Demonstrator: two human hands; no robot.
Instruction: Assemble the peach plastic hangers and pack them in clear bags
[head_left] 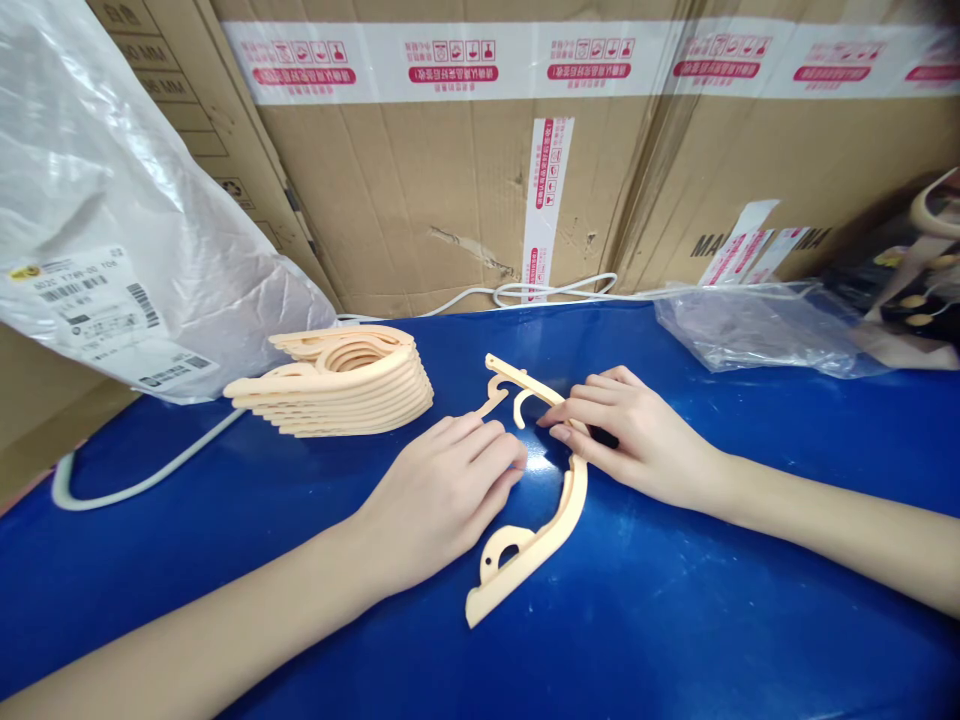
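A cream plastic folding hanger (574, 500) lies on the blue table, its two arms angled apart. My right hand (637, 430) is closed on its middle joint, thumb and fingers pinching there. A small curved hook (519, 408) juts out left of those fingertips. My left hand (457, 490) is to the left, palm down with curled fingers. From behind its knuckles sticks a slim cream hanger piece (493, 402), reaching toward the far arm; whether the two are joined I cannot tell. Beyond my left hand sits a stack of folded cream hangers (337, 390).
Large taped cardboard boxes (420, 180) stand along the back of the blue table (712, 600). A labelled plastic bag (150, 240) leans at the left. A white cable (150, 485) loops there. Clear plastic wrap (757, 325) lies at the back right, beside a dark bag (892, 270).
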